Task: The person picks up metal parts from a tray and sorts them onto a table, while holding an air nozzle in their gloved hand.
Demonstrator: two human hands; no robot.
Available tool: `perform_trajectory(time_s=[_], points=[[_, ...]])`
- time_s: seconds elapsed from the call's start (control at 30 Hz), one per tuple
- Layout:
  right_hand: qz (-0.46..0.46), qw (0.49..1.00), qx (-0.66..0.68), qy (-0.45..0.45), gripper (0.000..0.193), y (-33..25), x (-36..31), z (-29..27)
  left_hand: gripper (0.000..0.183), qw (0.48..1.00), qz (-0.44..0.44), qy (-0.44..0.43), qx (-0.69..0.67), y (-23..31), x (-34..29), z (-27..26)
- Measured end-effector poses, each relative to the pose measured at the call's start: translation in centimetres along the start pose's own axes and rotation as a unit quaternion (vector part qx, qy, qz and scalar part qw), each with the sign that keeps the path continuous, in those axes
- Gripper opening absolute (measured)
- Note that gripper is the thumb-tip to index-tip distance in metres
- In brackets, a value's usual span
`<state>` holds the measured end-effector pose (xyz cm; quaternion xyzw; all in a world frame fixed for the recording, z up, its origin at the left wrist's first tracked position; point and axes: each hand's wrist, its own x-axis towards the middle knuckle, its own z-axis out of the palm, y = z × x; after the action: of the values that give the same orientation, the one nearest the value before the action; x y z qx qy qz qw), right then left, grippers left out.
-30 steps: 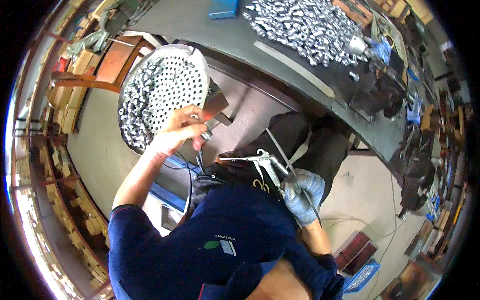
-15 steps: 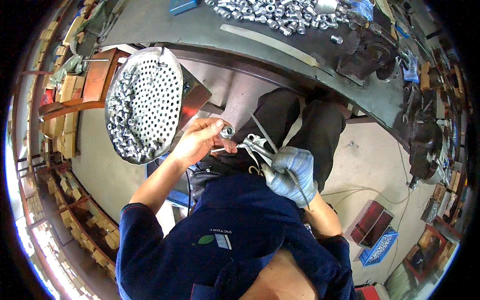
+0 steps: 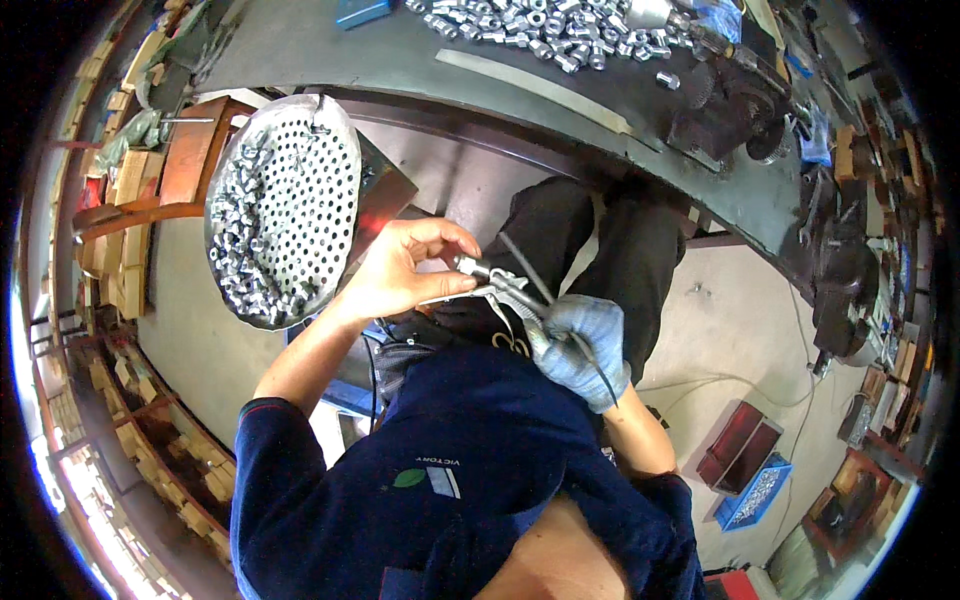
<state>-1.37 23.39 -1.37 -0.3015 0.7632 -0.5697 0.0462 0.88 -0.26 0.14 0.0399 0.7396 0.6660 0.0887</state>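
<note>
My left hand (image 3: pixel 395 272) is bare, pinching a small metal hex fitting (image 3: pixel 467 265) between thumb and fingers. Its end meets the tip of a grey cylindrical metal tool (image 3: pixel 514 292) with curved metal arms beside it. My right hand (image 3: pixel 585 345), in a blue-grey knit glove, is closed round that tool. A thin dark pointed rod (image 3: pixel 526 264) crosses the same fist and sticks out on both sides. Both hands are over my lap. How the fitting sits on the tip is partly hidden by my fingers.
A perforated metal pan (image 3: pixel 318 190) at left holds many fittings (image 3: pixel 236 240) along its left side. More fittings (image 3: pixel 545 30) lie heaped on the dark workbench (image 3: pixel 390 70), near a machine fixture (image 3: pixel 735 110). A red bin (image 3: pixel 740 448) and a blue crate (image 3: pixel 755 495) stand on the floor at right.
My left hand has brought the fitting right and slightly down to the tool's tip, its fingers now bent over it. My right hand has stayed nearly in place, still gripping the tool and rod.
</note>
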Motion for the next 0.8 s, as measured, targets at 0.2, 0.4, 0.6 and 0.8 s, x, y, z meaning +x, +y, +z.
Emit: perform_trajectory(time_s=[0.2,0.4,0.6,0.8], points=[[-0.125,0.989,0.069,-0.035,0.033,-2.1,-0.4,-1.9,0.025,0.904,0.104,0.092,0.405,0.0,0.6,-0.5],[-0.133,0.986,0.075,-0.060,0.017,-3.0,-0.2,-1.4,0.023,0.897,0.122,0.104,0.413,-1.2,0.7,0.0],[-0.106,0.993,0.049,-0.027,0.022,-2.8,1.0,1.0,0.026,0.883,0.161,0.072,0.436,-1.1,0.7,0.1],[-0.157,0.985,-0.067,0.003,0.030,-1.5,1.8,1.7,0.029,0.861,0.174,0.047,0.477,-1.5,2.6,-0.9]])
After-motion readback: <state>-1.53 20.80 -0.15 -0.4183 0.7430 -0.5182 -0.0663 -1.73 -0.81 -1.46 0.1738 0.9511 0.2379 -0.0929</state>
